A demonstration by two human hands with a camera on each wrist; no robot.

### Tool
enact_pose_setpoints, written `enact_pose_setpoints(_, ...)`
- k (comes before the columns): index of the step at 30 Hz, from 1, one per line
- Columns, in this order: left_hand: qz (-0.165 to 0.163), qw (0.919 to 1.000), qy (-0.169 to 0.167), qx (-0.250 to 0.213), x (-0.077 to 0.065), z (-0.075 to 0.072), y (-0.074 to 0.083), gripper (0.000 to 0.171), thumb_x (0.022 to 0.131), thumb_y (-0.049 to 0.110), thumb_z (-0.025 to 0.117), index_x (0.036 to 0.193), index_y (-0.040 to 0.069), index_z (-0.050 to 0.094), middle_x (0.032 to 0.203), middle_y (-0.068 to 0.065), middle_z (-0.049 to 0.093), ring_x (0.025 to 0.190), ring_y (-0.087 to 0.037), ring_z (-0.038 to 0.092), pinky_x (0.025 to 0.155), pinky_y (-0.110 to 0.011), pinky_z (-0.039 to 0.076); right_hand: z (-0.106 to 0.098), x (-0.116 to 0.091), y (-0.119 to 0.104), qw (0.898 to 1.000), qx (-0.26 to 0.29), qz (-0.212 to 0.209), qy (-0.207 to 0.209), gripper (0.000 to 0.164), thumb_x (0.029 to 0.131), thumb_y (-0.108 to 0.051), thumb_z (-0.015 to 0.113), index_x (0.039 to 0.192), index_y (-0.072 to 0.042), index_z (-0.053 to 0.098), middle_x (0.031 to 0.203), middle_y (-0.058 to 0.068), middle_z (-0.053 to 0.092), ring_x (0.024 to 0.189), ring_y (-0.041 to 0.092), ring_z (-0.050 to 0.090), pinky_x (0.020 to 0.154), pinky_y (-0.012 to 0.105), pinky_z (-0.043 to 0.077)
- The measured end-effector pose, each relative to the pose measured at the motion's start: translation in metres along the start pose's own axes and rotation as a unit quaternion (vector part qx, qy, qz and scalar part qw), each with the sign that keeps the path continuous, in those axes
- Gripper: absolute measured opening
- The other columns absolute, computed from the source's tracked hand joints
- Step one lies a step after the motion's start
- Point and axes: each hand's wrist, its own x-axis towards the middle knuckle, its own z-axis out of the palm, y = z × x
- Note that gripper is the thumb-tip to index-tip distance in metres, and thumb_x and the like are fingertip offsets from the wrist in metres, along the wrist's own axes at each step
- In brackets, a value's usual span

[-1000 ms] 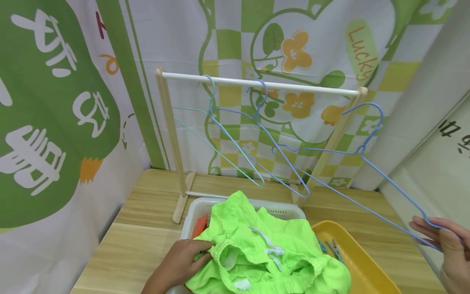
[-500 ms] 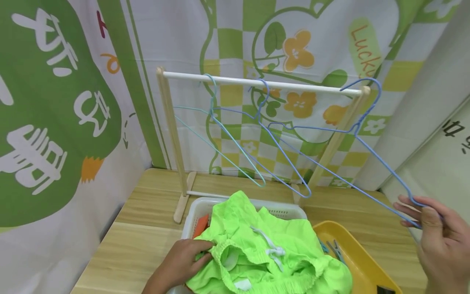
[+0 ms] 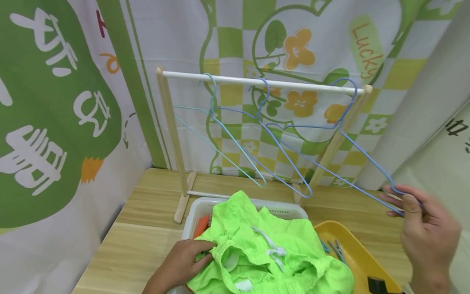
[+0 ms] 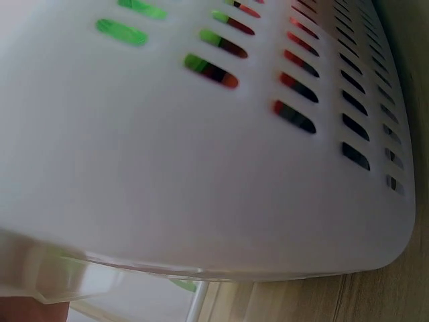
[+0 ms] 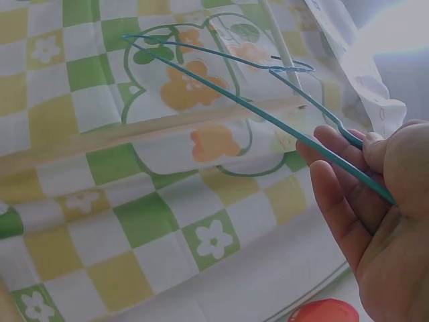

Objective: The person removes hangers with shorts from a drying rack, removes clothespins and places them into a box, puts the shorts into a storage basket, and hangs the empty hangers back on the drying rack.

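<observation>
My left hand pinches the waistband edge of bright green shorts, which have a white drawstring and lie heaped over a white basket. My right hand holds one end of a blue wire hanger between thumb and fingers. That hanger's hook overlaps the right end of the rack's white rail in the head view. In the right wrist view the hanger stretches away from the right hand. The left wrist view is mostly filled by the slotted basket wall.
A teal hanger and another blue hanger hang on the rail, left of the held one. Right of the basket, a yellow tray holds clothespins. Something orange shows inside the basket. Printed curtains stand behind the wooden table.
My right hand has moved left and upward with the blue hanger, bringing its hook from right of the rack up to the rail. The left hand stays on the shorts.
</observation>
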Motion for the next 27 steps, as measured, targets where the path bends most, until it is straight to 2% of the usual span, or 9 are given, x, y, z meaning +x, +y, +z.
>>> enact_pose_setpoints(4, 0.003, 0.9999, 0.009, 0.011, 0.000, 0.000, 0.001, 0.017, 0.086, 0.015, 0.080, 0.099, 0.022, 0.073, 0.096, 0.013, 0.073, 0.085, -0.005, 0.069, 0.069, -0.030, 0.055, 0.003, 0.000, 0.003, 0.999, -0.032, -0.002, -0.021, 0.019, 0.099, 0.017, 0.053, 0.114, 0.028, 0.060, 0.107, 0.014, 0.076, 0.089, 0.011, 0.075, 0.063, 0.015, 0.055)
enact_pose_setpoints(7, 0.003, 0.9999, 0.008, 0.013, 0.000, 0.000, 0.001, 0.016, 0.086, 0.015, 0.079, 0.099, 0.023, 0.072, 0.095, 0.013, 0.073, 0.084, -0.005, 0.069, 0.068, -0.030, 0.055, 0.004, 0.000, 0.005, 0.999, -0.030, 0.001, -0.031, 0.019, 0.099, 0.017, 0.053, 0.114, 0.027, 0.060, 0.107, 0.013, 0.076, 0.089, 0.011, 0.075, 0.063, 0.014, 0.055)
enact_pose_setpoints(10, 0.000, 1.0000, 0.000, 0.004, 0.001, -0.001, 0.000, 0.014, 0.088, 0.016, 0.078, 0.098, 0.023, 0.072, 0.094, 0.013, 0.073, 0.083, -0.004, 0.068, 0.067, -0.029, 0.054, 0.003, -0.004, 0.007, 0.999, 0.024, 0.016, -0.031, 0.020, 0.099, 0.018, 0.052, 0.114, 0.029, 0.058, 0.107, 0.016, 0.076, 0.088, 0.013, 0.075, 0.062, 0.016, 0.056)
enact_pose_setpoints(15, -0.003, 0.9999, -0.009, -0.005, 0.001, -0.002, 0.001, 0.013, 0.089, 0.016, 0.078, 0.096, 0.024, 0.071, 0.092, 0.015, 0.071, 0.081, -0.002, 0.066, 0.066, -0.028, 0.053, 0.001, -0.010, 0.010, 0.992, 0.115, 0.047, -0.029, 0.023, 0.098, 0.020, 0.051, 0.118, 0.030, 0.054, 0.106, 0.020, 0.075, 0.088, 0.019, 0.076, 0.061, 0.019, 0.057)
enact_pose_setpoints(20, 0.000, 0.9999, -0.015, -0.002, 0.000, -0.001, 0.002, 0.014, 0.089, 0.015, 0.078, 0.098, 0.024, 0.071, 0.093, 0.015, 0.071, 0.082, -0.003, 0.066, 0.066, -0.028, 0.054, -0.003, -0.018, 0.013, 0.988, 0.134, 0.064, -0.043, 0.025, 0.099, 0.019, 0.049, 0.122, 0.030, 0.052, 0.107, 0.021, 0.074, 0.089, 0.021, 0.076, 0.062, 0.021, 0.058)
enact_pose_setpoints(23, 0.000, 0.9998, -0.020, -0.006, 0.001, -0.002, 0.002, 0.014, 0.090, 0.016, 0.078, 0.098, 0.024, 0.071, 0.093, 0.016, 0.070, 0.082, -0.002, 0.065, 0.067, -0.028, 0.053, -0.004, -0.022, 0.013, 0.990, 0.109, 0.069, -0.055, 0.026, 0.100, 0.017, 0.049, 0.123, 0.029, 0.053, 0.109, 0.020, 0.074, 0.092, 0.019, 0.075, 0.065, 0.019, 0.057)
enact_pose_setpoints(25, -0.004, 0.9994, -0.031, -0.015, 0.002, -0.005, 0.002, 0.013, 0.092, 0.016, 0.076, 0.097, 0.025, 0.070, 0.093, 0.017, 0.069, 0.081, 0.000, 0.063, 0.067, -0.028, 0.053, -0.005, -0.025, 0.012, 0.994, 0.039, 0.083, -0.058, 0.025, 0.102, 0.014, 0.050, 0.123, 0.025, 0.057, 0.108, 0.013, 0.076, 0.091, 0.014, 0.075, 0.067, 0.018, 0.057)
enact_pose_setpoints(27, -0.010, 0.9985, -0.045, -0.030, 0.003, -0.008, 0.001, 0.012, 0.094, 0.016, 0.075, 0.100, 0.026, 0.071, 0.096, 0.018, 0.069, 0.083, 0.000, 0.063, 0.069, -0.029, 0.054, -0.005, -0.029, 0.010, 0.992, -0.040, 0.104, -0.066, 0.024, 0.103, 0.010, 0.052, 0.123, 0.022, 0.061, 0.106, 0.007, 0.077, 0.090, 0.010, 0.074, 0.068, 0.016, 0.056)
